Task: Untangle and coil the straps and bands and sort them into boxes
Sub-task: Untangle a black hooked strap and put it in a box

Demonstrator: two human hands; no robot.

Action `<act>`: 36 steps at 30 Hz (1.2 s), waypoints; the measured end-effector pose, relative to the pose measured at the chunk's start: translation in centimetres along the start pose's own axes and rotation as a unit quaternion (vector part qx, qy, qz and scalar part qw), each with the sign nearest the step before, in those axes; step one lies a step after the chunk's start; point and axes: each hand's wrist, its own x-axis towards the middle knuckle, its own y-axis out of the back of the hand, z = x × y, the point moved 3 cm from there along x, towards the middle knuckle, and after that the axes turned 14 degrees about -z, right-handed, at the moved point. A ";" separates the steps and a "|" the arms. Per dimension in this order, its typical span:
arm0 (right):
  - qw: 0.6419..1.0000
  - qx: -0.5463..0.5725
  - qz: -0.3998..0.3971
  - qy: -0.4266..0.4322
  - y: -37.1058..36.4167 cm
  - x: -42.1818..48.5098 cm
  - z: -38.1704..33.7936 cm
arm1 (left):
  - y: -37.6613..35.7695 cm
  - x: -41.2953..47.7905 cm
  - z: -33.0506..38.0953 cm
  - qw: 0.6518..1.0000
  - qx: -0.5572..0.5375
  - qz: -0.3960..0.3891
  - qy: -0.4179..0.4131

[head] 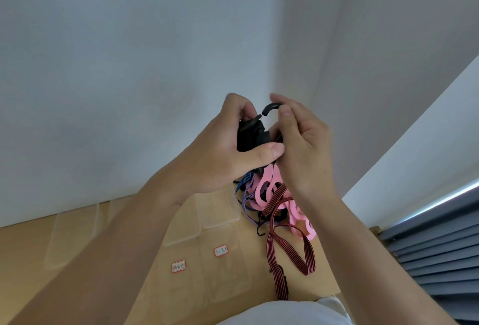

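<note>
Writing shows on two small white labels with red borders, one on each of two clear boxes that stand side by side on the wooden tabletop. The handwritten marks on them are too blurred to read. More clear boxes lie further back and to the left. I count perhaps four in all, but their walls are hard to separate against the wood.

Both hands are raised above the tabletop, in front of the white wall, and share one black strap gathered into a bundle. The left hand has its fingers curled round the bundle, with the thumb pressed across its lower part. The right hand pinches the same strap at the end that carries one black hook, which stands out above the two hands.

Under the hands, a tangle rests on the tabletop, just right of the boxes. It holds several pink bands, whose number I cannot tell because they cross each other. With them are one red-and-black striped strap, one blue striped strap and one thin purple cord. The striped red strap runs out of the tangle toward the person. One small dark hook lies at the near edge of the tangle.

At the right side hangs one grey-blue blind.
</note>
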 end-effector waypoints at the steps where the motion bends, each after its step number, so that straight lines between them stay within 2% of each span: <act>1: 1.000 -0.007 -0.007 0.003 0.0 0.1 0.0 | 0.0 0.0 0.1 1.000 0.007 0.002 -0.009; 7: 0.991 -0.098 -0.044 0.076 -0.7 -0.2 -0.4 | 0.2 -0.2 0.7 0.998 -0.015 -0.037 -0.058; 11: 0.987 -0.097 -0.062 0.115 -1.6 -0.7 -0.6 | 0.5 -0.6 1.0 0.993 -0.042 -0.097 -0.060; 15: 0.985 -0.099 -0.080 0.121 -1.9 -0.7 -0.1 | 0.8 -0.9 1.0 0.991 -0.032 -0.118 -0.057; 20: 0.981 -0.093 -0.072 0.151 -2.5 -1.2 -0.1 | 1.9 -0.9 1.0 0.986 -0.074 -0.138 -0.058; 27: 0.983 -0.097 -0.099 0.122 -2.7 -1.1 0.5 | 1.6 -0.9 -0.7 0.967 -0.193 -0.160 -0.045; 36: 0.981 -0.089 -0.146 0.090 -2.7 -0.6 1.2 | 1.3 -0.8 -2.4 0.948 -0.291 -0.124 -0.047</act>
